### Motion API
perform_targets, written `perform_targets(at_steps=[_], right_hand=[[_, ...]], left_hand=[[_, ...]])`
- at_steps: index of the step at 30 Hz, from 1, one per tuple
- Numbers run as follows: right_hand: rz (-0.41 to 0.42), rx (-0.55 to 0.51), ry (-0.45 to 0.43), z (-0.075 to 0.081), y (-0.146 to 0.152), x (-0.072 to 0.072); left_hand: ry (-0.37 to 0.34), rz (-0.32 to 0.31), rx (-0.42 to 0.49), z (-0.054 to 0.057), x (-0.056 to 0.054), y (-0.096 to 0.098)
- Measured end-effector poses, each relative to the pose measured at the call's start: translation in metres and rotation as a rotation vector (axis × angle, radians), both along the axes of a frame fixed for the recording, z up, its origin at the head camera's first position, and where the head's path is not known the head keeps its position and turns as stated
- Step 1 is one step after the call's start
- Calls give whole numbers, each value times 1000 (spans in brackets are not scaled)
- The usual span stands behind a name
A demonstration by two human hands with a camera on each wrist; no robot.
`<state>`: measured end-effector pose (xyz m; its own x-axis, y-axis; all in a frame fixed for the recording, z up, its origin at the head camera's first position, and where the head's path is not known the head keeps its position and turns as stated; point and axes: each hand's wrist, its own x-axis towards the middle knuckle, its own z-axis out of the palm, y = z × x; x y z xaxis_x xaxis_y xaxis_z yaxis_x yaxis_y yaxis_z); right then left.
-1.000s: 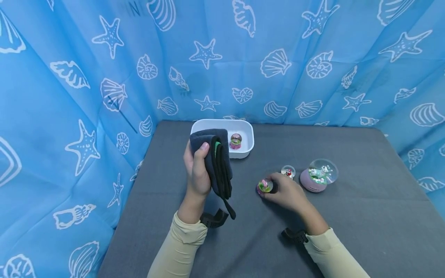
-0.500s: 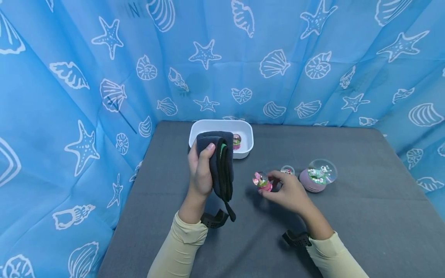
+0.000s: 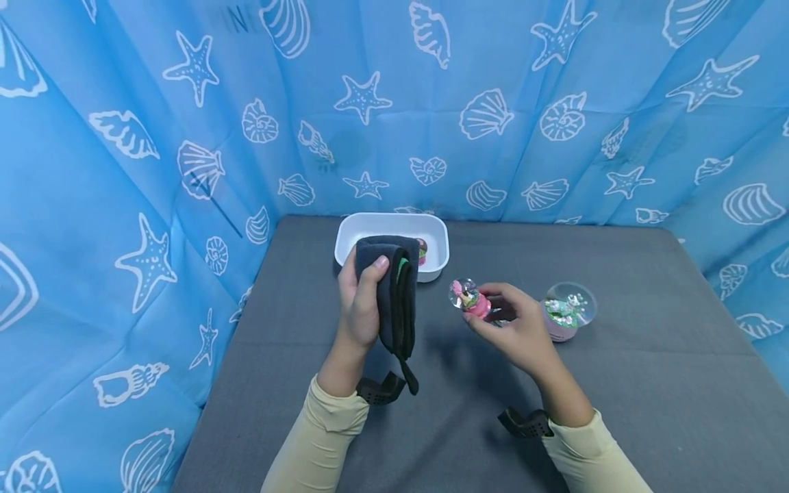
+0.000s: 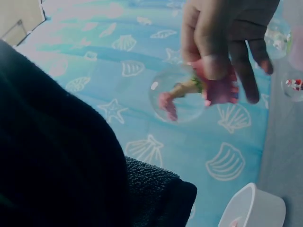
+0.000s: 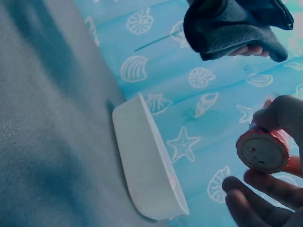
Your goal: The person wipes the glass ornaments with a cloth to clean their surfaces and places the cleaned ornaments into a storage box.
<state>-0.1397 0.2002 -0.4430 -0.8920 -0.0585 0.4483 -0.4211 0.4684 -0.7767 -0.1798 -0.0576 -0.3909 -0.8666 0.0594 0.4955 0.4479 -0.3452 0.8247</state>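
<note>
My left hand (image 3: pixel 360 301) grips a folded dark towel (image 3: pixel 403 301), upright over the table, thumb across its face and a loop hanging at the bottom. My right hand (image 3: pixel 518 332) pinches a small snow globe (image 3: pixel 465 294) by its pink base, raised above the table. The globe is tilted, its clear dome pointing left toward the towel. In the left wrist view, a pink figure shows inside the dome (image 4: pixel 177 97). The right wrist view shows the round underside of the base (image 5: pixel 262 151) between thumb and fingers. A gap separates globe and towel.
Behind the towel stands a white tray (image 3: pixel 439 229) with another small snow globe (image 3: pixel 422 252) in it, partly hidden. A larger globe on a lilac base (image 3: pixel 564 311) stands right of my right hand. One more small globe (image 4: pixel 294 87) stands on the table. A blue shell-print curtain (image 3: pixel 394 137) hangs behind.
My right hand has lifted the small snow globe off the table and tipped its dome to the left. My left hand has shifted slightly right with the towel.
</note>
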Motion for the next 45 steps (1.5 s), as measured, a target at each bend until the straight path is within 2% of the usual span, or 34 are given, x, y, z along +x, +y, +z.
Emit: perform_targets(at_steps=[7, 15, 25, 32, 37, 45], right_hand=[[-22, -114, 8, 7, -5, 0], [9, -183, 64, 9, -8, -2], [90, -337, 171, 24, -12, 2], [142, -328, 253, 41, -22, 4], [193, -320, 281, 46, -29, 3], [169, -248, 290, 48, -36, 2]], left_hand=[[-11, -1, 5, 0, 0, 0], [-4, -13, 1, 0, 0, 0], [-21, -31, -15, -3, -1, 5], [-8, -31, -40, -5, -2, 7], [5, -29, -83, -6, -2, 10], [-12, -25, -124, -9, -1, 14]])
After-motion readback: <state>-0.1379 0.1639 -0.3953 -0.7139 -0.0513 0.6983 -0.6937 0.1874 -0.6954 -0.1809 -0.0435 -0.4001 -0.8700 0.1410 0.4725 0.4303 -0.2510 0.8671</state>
